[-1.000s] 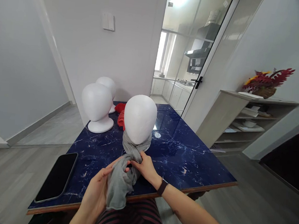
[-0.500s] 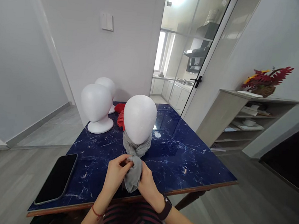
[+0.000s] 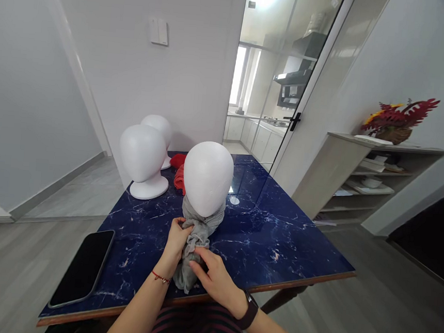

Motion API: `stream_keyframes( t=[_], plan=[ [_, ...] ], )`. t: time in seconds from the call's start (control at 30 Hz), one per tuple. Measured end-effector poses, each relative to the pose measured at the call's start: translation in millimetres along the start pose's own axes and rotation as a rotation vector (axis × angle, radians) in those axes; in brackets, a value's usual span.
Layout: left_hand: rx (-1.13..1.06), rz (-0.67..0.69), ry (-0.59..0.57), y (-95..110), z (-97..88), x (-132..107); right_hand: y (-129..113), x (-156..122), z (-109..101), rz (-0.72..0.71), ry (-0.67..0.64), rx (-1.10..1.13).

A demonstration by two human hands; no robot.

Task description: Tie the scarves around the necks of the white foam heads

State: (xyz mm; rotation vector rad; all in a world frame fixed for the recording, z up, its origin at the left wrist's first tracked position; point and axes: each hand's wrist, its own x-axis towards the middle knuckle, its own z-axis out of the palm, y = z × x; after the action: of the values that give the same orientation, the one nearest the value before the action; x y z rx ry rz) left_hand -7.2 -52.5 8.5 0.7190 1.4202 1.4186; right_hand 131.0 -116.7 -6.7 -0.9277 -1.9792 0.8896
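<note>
A grey scarf point(image 3: 200, 232) is wrapped around the neck of a white foam mannequin head point(image 3: 207, 178), with its bunched, twisted end hanging down the front towards the table edge. My left hand point(image 3: 176, 240) grips the scarf's left side just below the head, fingers curled into the cloth. On the lower right of the hanging part, my right hand point(image 3: 214, 277) touches the cloth with its index finger and thumb stretched and apart. The thumb and index tips rest on the folds; its other fingers are partly hidden.
Two more white mannequin heads point(image 3: 143, 154) stand at the table's back left, beside a red cloth point(image 3: 179, 176). A black phone point(image 3: 83, 268) lies at the left front of the blue marbled table point(image 3: 278, 233). To the right is a shelf point(image 3: 365, 174) with red decorative leaves.
My left hand has moved up towards the head's neck. My right hand has spread its fingers and shifted onto the front of the scarf, whose hanging end now looks more bunched.
</note>
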Motion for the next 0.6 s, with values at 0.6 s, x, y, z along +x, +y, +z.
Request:
stream_keyframes(
  t=[0.6],
  plan=[
    [-0.383,-0.248,-0.101,13,-13.0,-1,31,81,-33,0.513,-0.312,0.479]
  ],
)
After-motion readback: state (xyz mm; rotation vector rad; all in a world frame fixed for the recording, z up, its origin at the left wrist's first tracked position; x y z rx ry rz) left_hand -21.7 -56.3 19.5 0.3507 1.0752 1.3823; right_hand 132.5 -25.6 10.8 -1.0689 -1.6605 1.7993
